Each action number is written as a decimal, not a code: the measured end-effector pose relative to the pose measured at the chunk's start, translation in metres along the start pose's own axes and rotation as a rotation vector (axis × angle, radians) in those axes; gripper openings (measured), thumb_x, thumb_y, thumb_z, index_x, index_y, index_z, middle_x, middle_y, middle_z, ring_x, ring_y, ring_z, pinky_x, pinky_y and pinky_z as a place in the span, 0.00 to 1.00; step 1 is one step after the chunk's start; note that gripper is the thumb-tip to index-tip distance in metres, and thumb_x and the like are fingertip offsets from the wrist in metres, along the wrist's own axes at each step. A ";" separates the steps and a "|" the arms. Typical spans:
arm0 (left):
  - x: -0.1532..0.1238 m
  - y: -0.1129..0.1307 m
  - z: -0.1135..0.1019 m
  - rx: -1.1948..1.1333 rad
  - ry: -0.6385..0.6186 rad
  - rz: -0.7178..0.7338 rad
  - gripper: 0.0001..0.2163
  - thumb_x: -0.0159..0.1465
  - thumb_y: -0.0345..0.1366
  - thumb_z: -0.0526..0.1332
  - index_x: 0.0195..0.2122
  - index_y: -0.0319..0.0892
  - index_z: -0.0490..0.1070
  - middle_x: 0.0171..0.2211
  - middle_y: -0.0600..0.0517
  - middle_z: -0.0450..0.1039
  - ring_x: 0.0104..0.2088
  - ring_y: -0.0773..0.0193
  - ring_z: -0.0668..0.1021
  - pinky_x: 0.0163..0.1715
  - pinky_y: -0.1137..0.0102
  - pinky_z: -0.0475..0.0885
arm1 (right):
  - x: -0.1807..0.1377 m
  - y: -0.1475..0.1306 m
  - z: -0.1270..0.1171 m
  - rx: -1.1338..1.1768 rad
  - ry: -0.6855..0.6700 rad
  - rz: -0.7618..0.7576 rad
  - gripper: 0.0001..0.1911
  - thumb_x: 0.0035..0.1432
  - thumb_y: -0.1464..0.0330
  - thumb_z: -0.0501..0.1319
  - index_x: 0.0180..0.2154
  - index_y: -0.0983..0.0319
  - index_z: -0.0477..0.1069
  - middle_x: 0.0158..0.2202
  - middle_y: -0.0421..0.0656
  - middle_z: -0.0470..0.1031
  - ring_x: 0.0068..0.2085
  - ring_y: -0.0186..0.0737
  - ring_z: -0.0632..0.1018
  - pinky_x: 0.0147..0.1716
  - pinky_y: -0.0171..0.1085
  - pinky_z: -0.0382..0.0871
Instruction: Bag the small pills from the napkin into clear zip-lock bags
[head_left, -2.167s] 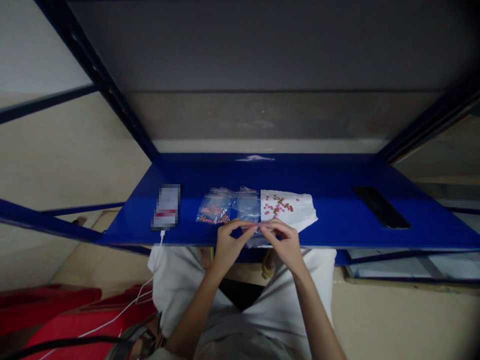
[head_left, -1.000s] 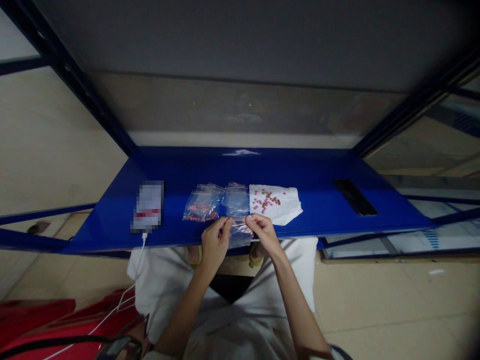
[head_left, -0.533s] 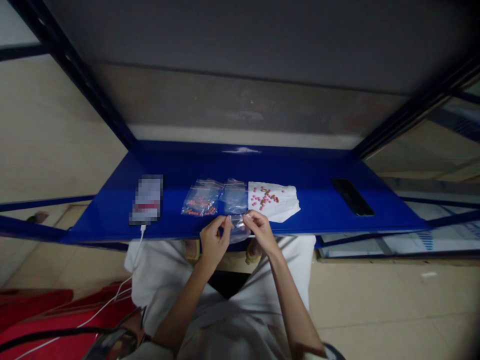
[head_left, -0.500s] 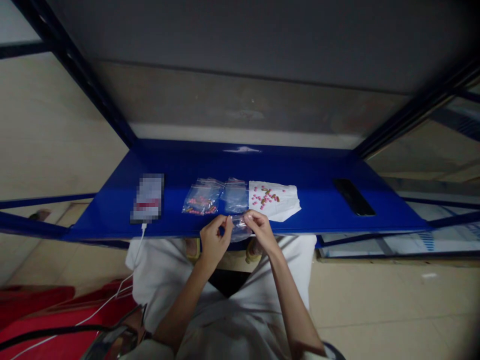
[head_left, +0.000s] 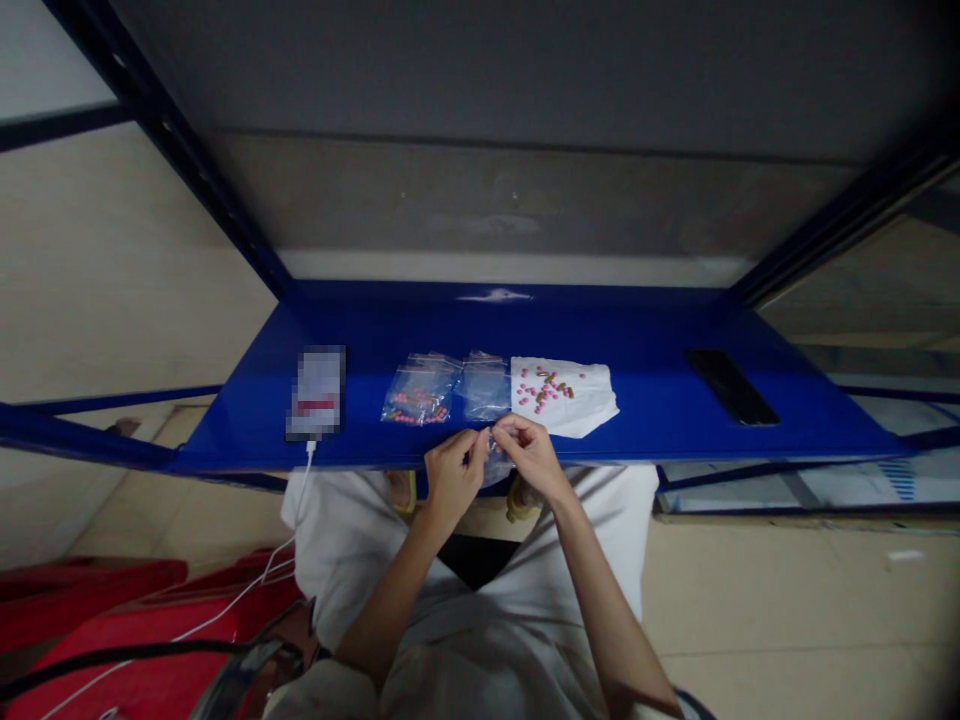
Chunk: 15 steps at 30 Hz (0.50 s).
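Note:
My left hand [head_left: 452,477] and my right hand [head_left: 532,456] are both pinched on the top edge of a small clear plastic bag [head_left: 493,466] at the front edge of the blue shelf [head_left: 645,410]. Their fingertips nearly meet. Just beyond them lie a clear bag holding pink pills [head_left: 418,396], an empty-looking clear bag [head_left: 486,391], and a white paper [head_left: 592,403] with several loose pink and brown pills [head_left: 548,387] on it.
A phone with a lit screen [head_left: 317,392] lies at the shelf's left, a white cable [head_left: 247,590] hanging from it. A dark phone [head_left: 731,386] lies at the right. Blue rack posts rise on both sides. Red fabric [head_left: 97,640] lies on the floor at lower left.
My hands have drawn closer together along the small bag's top edge, and the bag hangs less spread than before. The view has shifted slightly.

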<state>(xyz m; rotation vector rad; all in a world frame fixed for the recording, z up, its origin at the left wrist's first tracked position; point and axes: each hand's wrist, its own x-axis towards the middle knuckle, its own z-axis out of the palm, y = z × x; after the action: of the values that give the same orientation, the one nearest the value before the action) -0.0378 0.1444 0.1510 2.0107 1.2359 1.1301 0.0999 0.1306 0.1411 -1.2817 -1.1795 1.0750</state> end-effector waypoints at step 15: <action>0.032 -0.030 -0.048 0.339 0.210 -0.013 0.12 0.59 0.43 0.61 0.41 0.46 0.76 0.43 0.49 0.75 0.41 0.59 0.76 0.40 0.67 0.69 | 0.030 -0.028 -0.007 0.003 0.258 -0.021 0.34 0.47 0.59 0.66 0.54 0.61 0.60 0.24 0.34 0.71 0.14 0.28 0.68 0.12 0.29 0.60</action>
<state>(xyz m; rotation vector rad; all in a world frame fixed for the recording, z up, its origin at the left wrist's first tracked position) -0.0847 0.1868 0.1655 2.1617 1.6381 1.2166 0.1085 0.1588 0.1707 -1.3572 -0.9938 0.8658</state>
